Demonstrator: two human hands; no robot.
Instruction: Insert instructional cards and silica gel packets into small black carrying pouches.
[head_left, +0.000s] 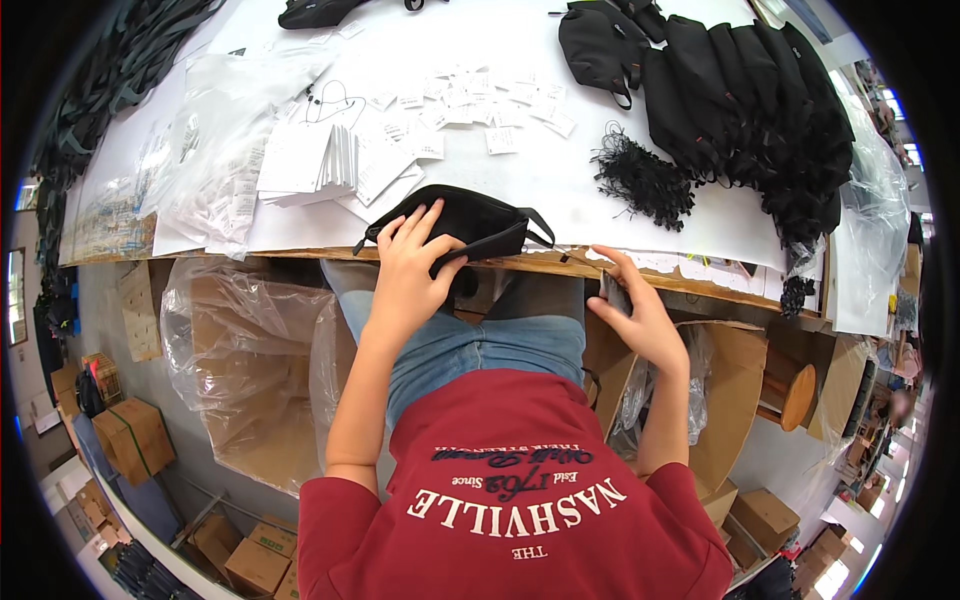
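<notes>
At the table's front edge lies a black zip pouch (480,215) with a loop strap at its right end, its mouth gaping toward me. My left hand (412,265) is closed on the pouch's near side, fingers over the opening and thumb along the lower edge. To the right of it, just off the table edge, my right hand (645,318) pinches a small dark grey flat piece (614,292) between thumb and fingers. What exactly that piece is cannot be made out. My right hand is apart from the pouch.
White cards (310,160) are stacked left of the pouch, with scattered paper tags (470,95) beyond. A clear plastic bag (215,130) lies further left. Black pouches (715,90) and a heap of black cords (645,180) fill the right. Plastic-lined cardboard boxes (250,370) stand below the table.
</notes>
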